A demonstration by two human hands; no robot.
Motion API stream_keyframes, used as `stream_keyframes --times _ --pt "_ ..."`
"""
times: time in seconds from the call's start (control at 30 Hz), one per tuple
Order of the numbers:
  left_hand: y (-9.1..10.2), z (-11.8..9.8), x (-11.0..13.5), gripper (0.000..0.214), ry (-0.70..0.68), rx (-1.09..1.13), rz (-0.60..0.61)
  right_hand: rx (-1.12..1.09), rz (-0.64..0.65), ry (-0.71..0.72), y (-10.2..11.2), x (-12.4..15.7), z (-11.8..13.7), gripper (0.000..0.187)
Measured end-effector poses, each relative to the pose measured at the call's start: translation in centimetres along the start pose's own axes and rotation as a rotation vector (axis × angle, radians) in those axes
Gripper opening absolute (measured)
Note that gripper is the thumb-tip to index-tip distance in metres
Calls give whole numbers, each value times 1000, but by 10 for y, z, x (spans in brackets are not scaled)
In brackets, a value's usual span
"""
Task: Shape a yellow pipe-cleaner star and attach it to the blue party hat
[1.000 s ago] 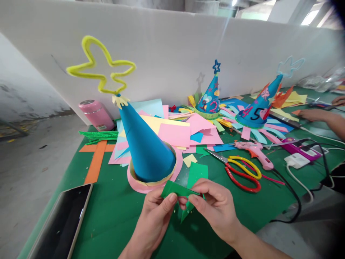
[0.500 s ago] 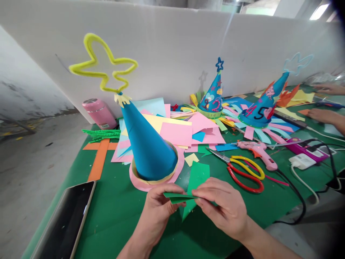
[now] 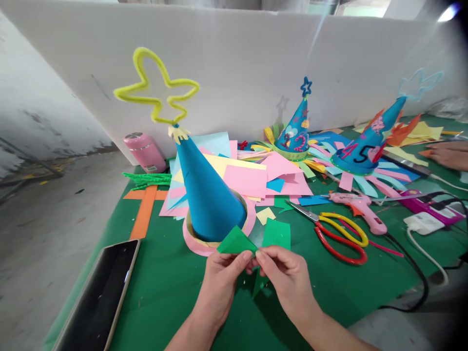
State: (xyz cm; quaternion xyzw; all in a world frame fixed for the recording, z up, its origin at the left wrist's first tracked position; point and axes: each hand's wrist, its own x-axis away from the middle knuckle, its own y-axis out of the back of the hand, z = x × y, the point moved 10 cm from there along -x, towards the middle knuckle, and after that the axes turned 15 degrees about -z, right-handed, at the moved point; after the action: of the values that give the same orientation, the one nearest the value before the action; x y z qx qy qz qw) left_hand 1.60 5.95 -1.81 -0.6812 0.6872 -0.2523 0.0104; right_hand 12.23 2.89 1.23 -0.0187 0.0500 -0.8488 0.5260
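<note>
Across the green worktop [image 3: 161, 297], the largest thing near the person is a blue cone hat [image 3: 206, 190], standing just beyond the hands and to their left, its pink brim behind the left fingers. Next come the 2 hands, close together in front of it: the left hand [image 3: 221, 282] pinches the lower edge of the held green paper [image 3: 234, 241], thumb on top, while the right hand [image 3: 288, 282] pinches its right tip between thumb and forefinger. Smaller again, the scissors [image 3: 316, 219] lie well apart, beyond the right hand, blades toward the hat. A loose green strip [image 3: 277, 234] runs away from the person under the hands, its middle hidden by them. The held paper, smaller still, spans leftward from the right fingertips, its long axis crosswise, and most of its area rises above the left hand, the nearer of the 2.
</note>
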Motion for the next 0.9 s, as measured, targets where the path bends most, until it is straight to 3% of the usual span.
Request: stream_keyframes --times 0.23,0.57,0.9 --pt "11 3 -3 10 1 -54 -90 102 148 -49 -8 -7 -9 20" --pt "12 5 2 23 76 46 -141 147 102 17 -7 0 -6 23" --pt "22 -6 -7 18 13 175 -183 96 24 -34 13 2 -8 26"
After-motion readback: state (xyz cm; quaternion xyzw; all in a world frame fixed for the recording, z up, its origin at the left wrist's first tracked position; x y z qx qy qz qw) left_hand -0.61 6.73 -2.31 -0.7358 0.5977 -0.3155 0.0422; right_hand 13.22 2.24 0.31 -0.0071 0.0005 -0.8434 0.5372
